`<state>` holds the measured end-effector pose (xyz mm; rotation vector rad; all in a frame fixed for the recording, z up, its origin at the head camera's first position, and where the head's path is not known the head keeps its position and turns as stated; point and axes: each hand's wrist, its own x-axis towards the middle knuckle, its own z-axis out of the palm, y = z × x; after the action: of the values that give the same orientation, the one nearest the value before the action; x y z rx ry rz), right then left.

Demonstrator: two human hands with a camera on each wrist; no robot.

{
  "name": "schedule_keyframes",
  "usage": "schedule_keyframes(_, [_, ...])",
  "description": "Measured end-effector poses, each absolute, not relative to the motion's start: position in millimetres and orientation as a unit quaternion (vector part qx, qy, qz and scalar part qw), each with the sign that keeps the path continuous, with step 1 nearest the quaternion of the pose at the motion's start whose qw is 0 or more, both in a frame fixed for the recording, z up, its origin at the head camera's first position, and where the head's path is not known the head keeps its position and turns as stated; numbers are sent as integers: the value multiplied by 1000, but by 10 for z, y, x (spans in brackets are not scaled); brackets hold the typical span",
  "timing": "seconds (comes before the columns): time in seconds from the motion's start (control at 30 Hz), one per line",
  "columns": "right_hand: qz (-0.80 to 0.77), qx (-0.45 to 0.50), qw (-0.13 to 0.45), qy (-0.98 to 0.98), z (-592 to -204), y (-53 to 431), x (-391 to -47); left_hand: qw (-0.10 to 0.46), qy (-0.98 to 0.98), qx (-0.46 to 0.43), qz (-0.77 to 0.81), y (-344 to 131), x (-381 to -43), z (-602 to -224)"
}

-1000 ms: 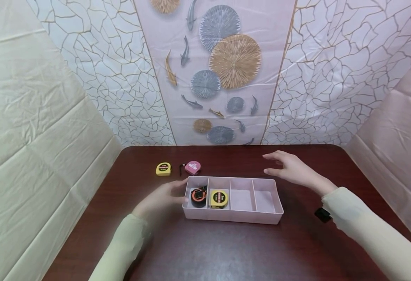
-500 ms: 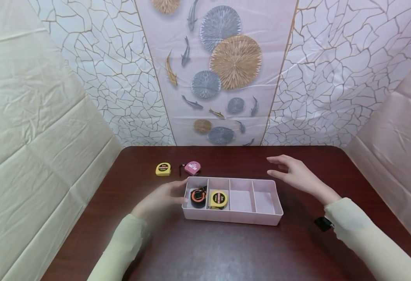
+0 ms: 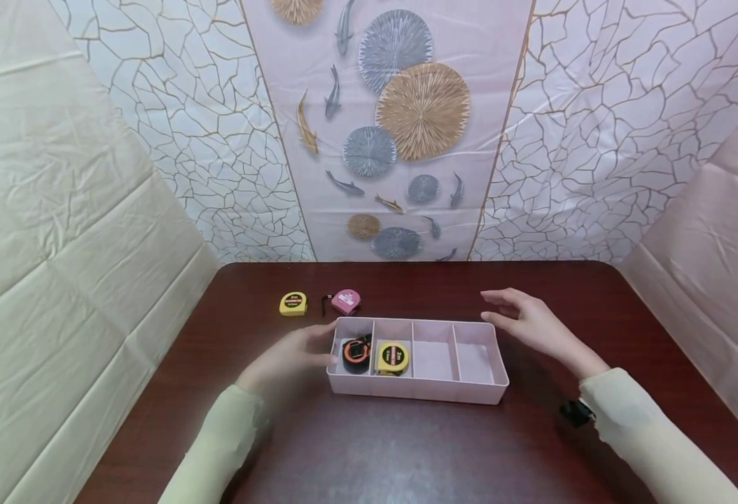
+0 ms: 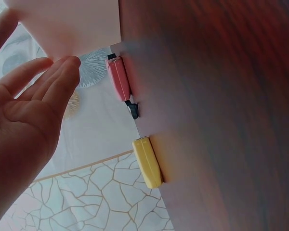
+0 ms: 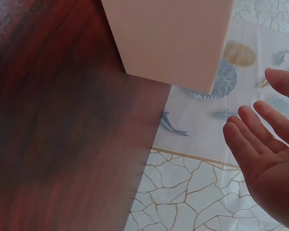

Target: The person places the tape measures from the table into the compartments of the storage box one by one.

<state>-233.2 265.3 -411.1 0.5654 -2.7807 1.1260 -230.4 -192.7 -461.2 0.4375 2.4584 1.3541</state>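
Observation:
A pink tray [image 3: 416,388] with a row of compartments stands on the table. My left hand [image 3: 287,355] touches its left end, its fingers and thumb spread by the rim; in the left wrist view the fingertips meet the tray's edge. In the leftmost compartment is a black and orange tape measure [image 3: 356,355]; beside it lies a yellow tape measure [image 3: 393,358]. My right hand [image 3: 529,322] hovers apart from the tray's far right corner, fingers loosely bent, holding nothing. Behind the tray are another yellow tape measure [image 3: 293,304] and a pink tape measure [image 3: 346,302] with a black strap.
The dark wooden table [image 3: 369,448] ends at a patterned backdrop [image 3: 400,175]. Pale cloth walls [image 3: 73,231] rise on both sides. The tray's two right compartments show bare floors. A dark object [image 3: 575,413] sits at my right wrist.
My right hand has moved slightly to the right and toward me, staying off the tray. The left hand, the tray and the tape measures look unmoved.

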Motion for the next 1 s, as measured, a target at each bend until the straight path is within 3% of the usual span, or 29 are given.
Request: schedule_keyframes(1.0, [377, 148, 32, -914, -4500, 2643, -2203, 150, 853, 139, 480, -1909, -2259, -4595])
